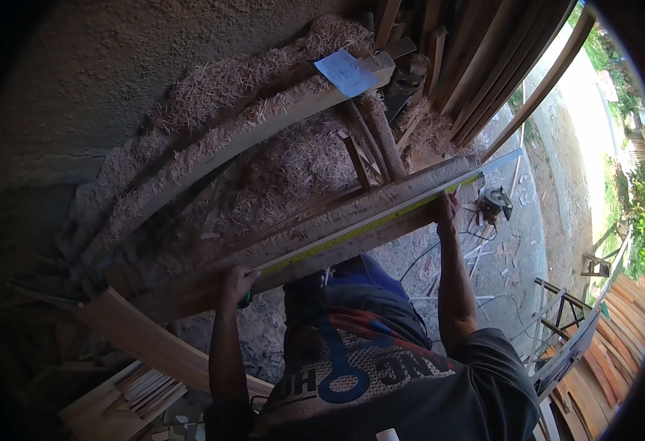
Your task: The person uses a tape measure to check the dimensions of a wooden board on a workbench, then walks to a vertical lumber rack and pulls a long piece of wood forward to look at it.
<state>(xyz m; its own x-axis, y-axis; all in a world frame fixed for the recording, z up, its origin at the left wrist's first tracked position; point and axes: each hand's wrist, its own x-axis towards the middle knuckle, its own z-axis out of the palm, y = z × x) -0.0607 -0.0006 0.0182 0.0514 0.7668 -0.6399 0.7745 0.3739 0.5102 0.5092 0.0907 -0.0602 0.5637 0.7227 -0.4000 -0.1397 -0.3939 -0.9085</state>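
A yellow tape measure blade (350, 236) lies stretched along a pale straight strip (391, 204) on a long wooden beam (306, 226) before me. My left hand (238, 283) is closed around the tape measure's green-and-dark case (245, 300) at the near left end of the blade. At the blade's far right end, my right hand (448, 206) grips a thin pencil-like marker (456, 190), its fingers against the board's edge. The exact finger contact with the blade is hard to see.
Wood shavings (300, 160) cover the area behind the beam. A paper sheet (346, 73) lies on another beam (256, 129). A handsaw (405, 85) rests near upright boards (482, 66). A circular saw (495, 204) stands on the floor at right; a curved board (151, 339) sits lower left.
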